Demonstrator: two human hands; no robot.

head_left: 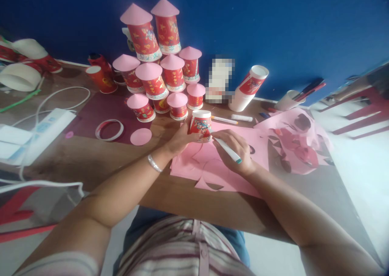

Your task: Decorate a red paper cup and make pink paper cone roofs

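Observation:
My left hand [183, 136] is closed around a red and white paper cup [201, 124] with a colourful printed pattern. The cup is upside down, its flat white base facing up. In my right hand [235, 148] is a white marker pen [227, 149] with a green end, its front end close to the cup's lower white band. Whether the tip touches the cup I cannot tell. Both hands are above pink paper sheets [219, 170]. Behind the held cup lie another marker [225, 120] and a white pen cap [241, 118].
Several stacked red cups with pink cone roofs [148, 77] stand at the back. A tape roll [109, 130] and a pink paper disc [140, 136] lie left. Leaning cups [249, 87], a pen holder [290, 99] and pink scraps [299, 146] are right. A power strip [45, 134] with cables lies far left.

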